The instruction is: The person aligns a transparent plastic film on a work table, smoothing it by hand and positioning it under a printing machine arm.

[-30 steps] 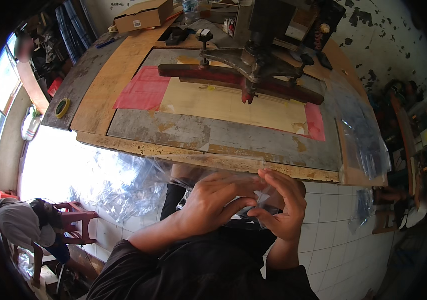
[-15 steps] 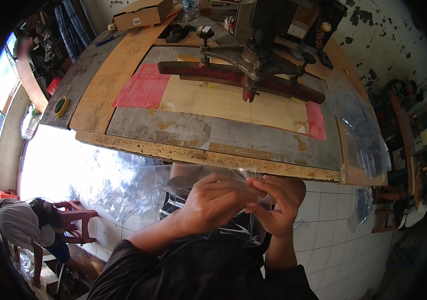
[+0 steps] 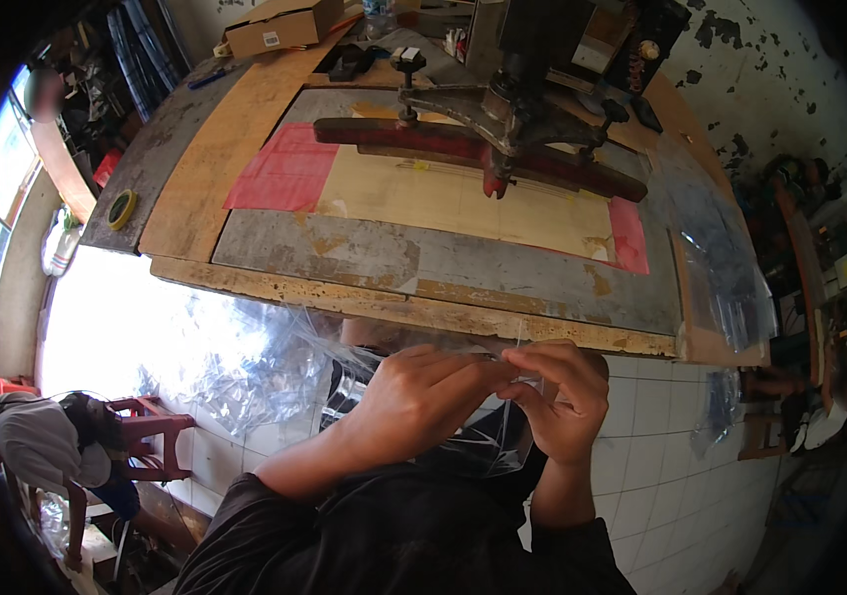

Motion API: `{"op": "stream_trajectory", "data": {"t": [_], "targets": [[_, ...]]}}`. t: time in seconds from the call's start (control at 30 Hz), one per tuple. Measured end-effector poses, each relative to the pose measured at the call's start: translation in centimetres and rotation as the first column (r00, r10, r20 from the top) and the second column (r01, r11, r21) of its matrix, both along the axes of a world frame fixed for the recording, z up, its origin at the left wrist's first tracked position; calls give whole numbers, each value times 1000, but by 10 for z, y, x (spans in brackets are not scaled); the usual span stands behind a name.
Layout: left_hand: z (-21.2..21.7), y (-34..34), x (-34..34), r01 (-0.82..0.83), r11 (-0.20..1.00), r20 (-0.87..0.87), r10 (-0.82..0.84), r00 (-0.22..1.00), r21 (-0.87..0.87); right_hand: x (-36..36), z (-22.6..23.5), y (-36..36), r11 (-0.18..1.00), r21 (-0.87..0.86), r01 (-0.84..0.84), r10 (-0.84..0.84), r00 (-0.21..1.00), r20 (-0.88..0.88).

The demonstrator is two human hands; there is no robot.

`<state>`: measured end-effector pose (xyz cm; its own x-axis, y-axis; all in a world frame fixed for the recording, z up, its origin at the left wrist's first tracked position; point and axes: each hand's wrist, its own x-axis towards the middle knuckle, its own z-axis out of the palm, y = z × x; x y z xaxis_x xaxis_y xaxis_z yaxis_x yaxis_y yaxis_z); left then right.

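Observation:
Clear plastic film [image 3: 503, 446] hangs in front of my body, below both hands. My left hand [image 3: 423, 397] is closed on the film, its fingers pressed together and pointing to the right. Close beside it, my right hand [image 3: 562, 397] pinches the film between thumb and fingers, its fingertips meeting those of the left. How many layers of film there are, I cannot tell. Both hands are just below the front edge of a worn worktable [image 3: 324, 243]. A dark press with a red bar [image 3: 443, 147] stands over a yellow sheet with pink ends [image 3: 483, 210] on that table.
Crumpled clear plastic [image 3: 235, 372] is heaped at the left below the table. More plastic sheets [image 3: 721, 273] lie over the table's right edge. A tape roll [image 3: 122, 210] and a cardboard box [image 3: 282, 27] are on the tabletop. Another person [image 3: 37, 441] is at lower left.
The stretch of film left of my hands has dropped and bunched up. My right hand has shifted slightly to the right, and its fingers have closed further on the film.

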<state>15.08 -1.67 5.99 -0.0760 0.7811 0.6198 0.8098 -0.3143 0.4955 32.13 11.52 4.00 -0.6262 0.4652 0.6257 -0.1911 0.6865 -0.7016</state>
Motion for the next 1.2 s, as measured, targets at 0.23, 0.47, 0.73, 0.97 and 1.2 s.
{"op": "stream_trajectory", "data": {"t": [0.23,0.47,0.73,0.97,1.2], "targets": [[-12,1,2,-98,986,-51,105,993,134,-1,1,-2,998,-33,49,-49,999,4],[-14,9,8,-206,958,-98,229,969,201,2,-4,-3,990,-125,59,-62,998,-20],[-14,9,8,-230,935,-144,276,950,270,2,-6,-4,982,-163,99,-104,994,-26],[-14,6,7,-281,920,-177,335,925,273,2,-4,-1,979,-177,98,-109,993,-53],[-16,5,6,-282,915,-202,346,916,288,1,-4,-1,974,-207,97,-109,993,-51]]}}
